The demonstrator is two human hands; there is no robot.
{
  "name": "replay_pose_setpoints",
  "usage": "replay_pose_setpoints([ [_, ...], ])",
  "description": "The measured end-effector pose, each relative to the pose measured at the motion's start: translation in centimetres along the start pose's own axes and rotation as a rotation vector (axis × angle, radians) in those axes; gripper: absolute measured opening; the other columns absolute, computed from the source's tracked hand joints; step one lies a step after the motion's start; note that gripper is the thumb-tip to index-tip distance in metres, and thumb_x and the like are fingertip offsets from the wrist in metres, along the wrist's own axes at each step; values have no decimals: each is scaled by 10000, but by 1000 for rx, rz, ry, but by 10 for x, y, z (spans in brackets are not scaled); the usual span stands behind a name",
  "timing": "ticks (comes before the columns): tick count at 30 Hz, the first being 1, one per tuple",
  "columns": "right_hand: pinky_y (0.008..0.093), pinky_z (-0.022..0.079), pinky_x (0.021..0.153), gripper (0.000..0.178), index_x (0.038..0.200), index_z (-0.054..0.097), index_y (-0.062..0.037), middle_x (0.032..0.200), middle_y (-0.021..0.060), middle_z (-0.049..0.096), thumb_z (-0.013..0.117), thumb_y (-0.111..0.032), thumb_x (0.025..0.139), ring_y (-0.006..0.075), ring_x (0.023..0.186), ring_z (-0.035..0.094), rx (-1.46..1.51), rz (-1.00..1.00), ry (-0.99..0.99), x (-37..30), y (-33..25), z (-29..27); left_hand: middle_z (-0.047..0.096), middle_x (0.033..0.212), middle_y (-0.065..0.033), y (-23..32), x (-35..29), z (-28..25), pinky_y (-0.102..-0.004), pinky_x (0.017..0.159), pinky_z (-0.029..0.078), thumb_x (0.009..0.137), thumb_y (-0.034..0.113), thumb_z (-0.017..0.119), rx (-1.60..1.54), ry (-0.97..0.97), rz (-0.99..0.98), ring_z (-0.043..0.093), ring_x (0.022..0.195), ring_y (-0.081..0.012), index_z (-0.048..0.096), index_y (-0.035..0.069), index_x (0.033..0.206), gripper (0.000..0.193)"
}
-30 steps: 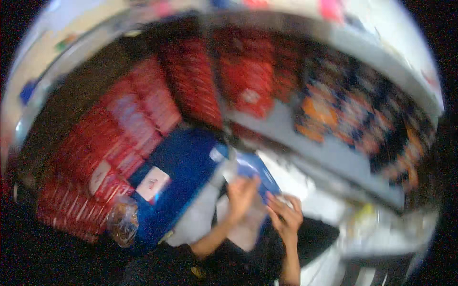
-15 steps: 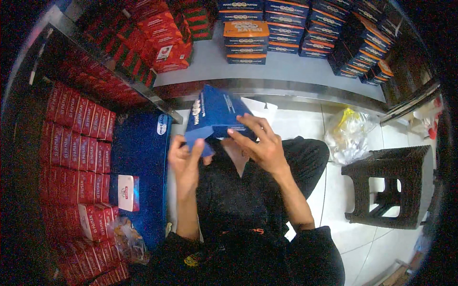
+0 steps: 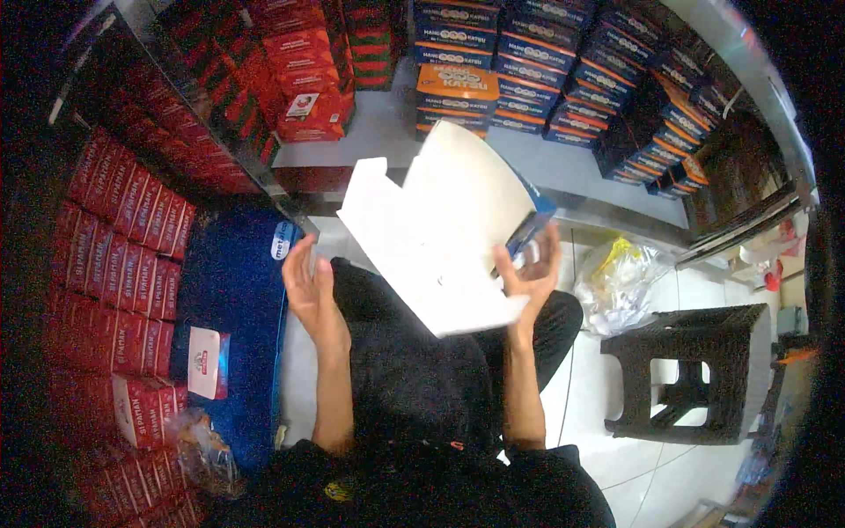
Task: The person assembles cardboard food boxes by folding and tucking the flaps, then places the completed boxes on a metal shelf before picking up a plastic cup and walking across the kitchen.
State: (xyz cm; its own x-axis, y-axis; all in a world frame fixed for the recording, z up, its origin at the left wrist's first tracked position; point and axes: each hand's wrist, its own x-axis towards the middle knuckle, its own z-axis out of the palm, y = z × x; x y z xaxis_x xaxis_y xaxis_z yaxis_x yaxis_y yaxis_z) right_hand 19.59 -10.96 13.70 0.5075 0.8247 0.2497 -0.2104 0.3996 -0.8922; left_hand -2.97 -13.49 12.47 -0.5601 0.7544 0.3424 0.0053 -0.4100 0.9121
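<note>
A cardboard box (image 3: 431, 255) is unfolded above my lap, its plain white inside turned up and its flaps spread. A strip of its blue outer side shows at the right edge. My right hand (image 3: 533, 275) grips the box by that right side, thumb on the white face and fingers behind. To the left of the box, my left hand (image 3: 310, 286) is raised with thumb and fingers apart, holding nothing. Part of my dark-clothed lap is hidden beneath the cardboard.
Stacked blue-and-orange boxes (image 3: 537, 75) and red boxes (image 3: 308, 75) fill the shelf ahead. More red boxes (image 3: 123, 264) stand left of a blue flat-topped block (image 3: 233, 282) bearing a white-and-red packet (image 3: 204, 361). At right are a clear plastic bag (image 3: 616, 290) and a dark stool (image 3: 687, 352).
The box has gone from a blue shape held in both hands to an opened-out piece with its white inside up. My left hand has let go and moved left.
</note>
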Motion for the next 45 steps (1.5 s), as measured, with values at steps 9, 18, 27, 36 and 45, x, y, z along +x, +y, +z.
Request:
replay_pose_setpoints([
  [9,429,474,959,622,1358,437,40,1252,169,569,484,-455,984,262,1138,563,331,511,-317,-31,75,-39,505,1354,-76,-58,-44,-12,-475,1095,344,878,162,658,-524,-70,-394,472,1257,-279,492,96,1335,490],
  [18,393,379,1053,642,1328,189,-74,1496,315,258,614,66,868,365,1355,376,-39,-331,-501,-72,59,6,510,1335,-88,-78,-52,12,-402,1082,368,737,32,776,-530,146,-494,479,1243,-241,415,34,1377,735],
  [27,335,394,1009,594,1470,297,4,1345,183,460,246,-415,1052,235,1170,502,-333,81,-235,-38,39,-1,496,1337,-119,-70,-37,-8,-395,1019,434,739,177,819,-328,-95,-128,468,1257,-240,359,42,1406,822],
  [36,362,357,1056,609,1456,277,55,1422,213,411,252,-400,1052,270,1258,459,-540,-39,-308,-42,42,-6,472,1382,-229,-50,-43,-1,-388,1011,436,784,129,781,46,-291,-2,493,1276,-291,311,-5,1413,797],
  [45,366,252,1121,565,1490,230,15,1470,218,350,360,-295,1035,294,1355,345,-441,72,-548,-28,54,-36,400,1439,-236,-59,-5,-26,-392,1134,265,1000,304,474,266,-608,-268,369,1356,-354,351,-31,1430,558],
])
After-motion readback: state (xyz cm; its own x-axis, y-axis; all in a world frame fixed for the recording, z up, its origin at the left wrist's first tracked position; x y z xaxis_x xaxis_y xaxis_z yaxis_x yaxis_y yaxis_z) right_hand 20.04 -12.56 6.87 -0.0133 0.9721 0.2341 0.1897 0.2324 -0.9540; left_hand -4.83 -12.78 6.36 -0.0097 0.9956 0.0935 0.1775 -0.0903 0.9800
